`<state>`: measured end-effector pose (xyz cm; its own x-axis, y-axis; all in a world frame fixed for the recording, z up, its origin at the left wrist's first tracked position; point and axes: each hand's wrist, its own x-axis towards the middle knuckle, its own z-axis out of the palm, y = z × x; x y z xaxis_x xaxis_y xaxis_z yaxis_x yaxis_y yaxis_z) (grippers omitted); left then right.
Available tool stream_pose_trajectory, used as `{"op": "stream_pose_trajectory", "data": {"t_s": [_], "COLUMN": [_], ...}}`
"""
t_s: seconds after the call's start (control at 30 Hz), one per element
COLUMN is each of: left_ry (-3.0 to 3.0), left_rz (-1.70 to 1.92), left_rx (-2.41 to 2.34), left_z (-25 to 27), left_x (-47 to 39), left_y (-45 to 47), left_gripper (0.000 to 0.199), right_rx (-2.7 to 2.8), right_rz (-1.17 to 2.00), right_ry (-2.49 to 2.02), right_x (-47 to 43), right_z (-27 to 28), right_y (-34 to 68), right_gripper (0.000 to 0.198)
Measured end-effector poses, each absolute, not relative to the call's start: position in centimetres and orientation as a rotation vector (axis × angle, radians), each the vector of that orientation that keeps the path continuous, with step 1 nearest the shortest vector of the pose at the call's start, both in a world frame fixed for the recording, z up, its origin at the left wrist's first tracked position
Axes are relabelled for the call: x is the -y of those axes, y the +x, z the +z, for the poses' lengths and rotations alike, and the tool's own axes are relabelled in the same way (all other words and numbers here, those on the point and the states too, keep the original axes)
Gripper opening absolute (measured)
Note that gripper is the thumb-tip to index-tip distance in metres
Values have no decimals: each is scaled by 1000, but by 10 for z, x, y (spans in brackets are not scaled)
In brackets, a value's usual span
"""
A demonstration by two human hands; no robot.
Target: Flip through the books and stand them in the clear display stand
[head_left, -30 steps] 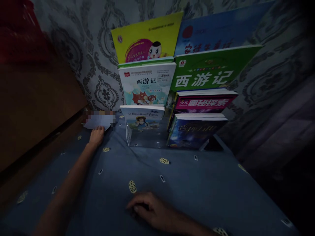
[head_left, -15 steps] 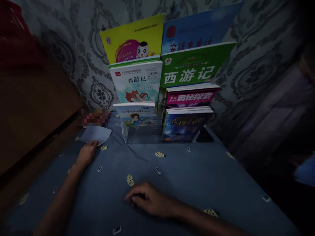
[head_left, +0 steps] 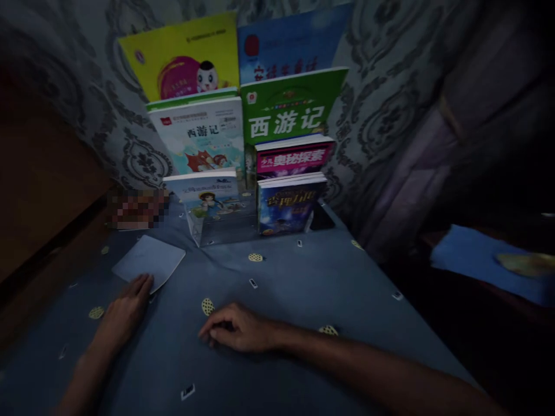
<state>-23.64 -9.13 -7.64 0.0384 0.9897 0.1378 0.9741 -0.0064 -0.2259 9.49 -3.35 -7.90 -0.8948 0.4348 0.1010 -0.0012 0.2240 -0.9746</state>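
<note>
A thin, pale book [head_left: 150, 260] lies on the patterned tablecloth at the left, its upper face looking blank in the dim light. My left hand [head_left: 128, 306] grips its near edge, fingers on top and thumb hidden. In the middle of the table rests my right hand [head_left: 238, 327], loosely curled. Between its thumb and index finger shows a gap with nothing in it. Beyond both hands stands a clear book rack [head_left: 195, 228] with several books, among them a white book [head_left: 203, 136], a green book [head_left: 288, 107] and a dark blue book [head_left: 290, 211].
A pixelated reddish item [head_left: 136, 209] lies behind the pale book. Brown wood [head_left: 47, 190] borders the table at the left. Past the table's right edge are a hanging curtain [head_left: 411, 150] and a blue item [head_left: 472, 254]. Patterned wallpaper [head_left: 390, 34] covers the wall behind the rack.
My left hand has drawn the pale book nearer to me across the cloth. The view has turned to the right. My right hand keeps its curled pose on the table.
</note>
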Motion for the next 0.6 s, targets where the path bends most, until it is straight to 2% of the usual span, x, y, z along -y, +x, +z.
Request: {"op": "stream_pose_trajectory", "data": {"t_s": [0.2, 0.37, 0.47, 0.6], "left_ry": [-2196, -2265, -2357, -2433], "left_rz": [-51, -230, -276, -321], "left_rx": [1811, 1572, 1415, 1349], "left_z": [-99, -108, -107, -99], "left_x": [126, 145, 151, 154], "left_y": [-218, -187, -162, -122], "left_gripper": [52, 63, 70, 79], "right_rx": [2322, 2401, 2398, 2418], "right_rz": [1065, 642, 475, 402], "right_ry": [-398, -253, -197, -193], "right_x": [37, 37, 37, 40], "right_z": [-77, -71, -67, -61], "right_y": [99, 106, 115, 130], "right_gripper": [28, 24, 25, 25]}}
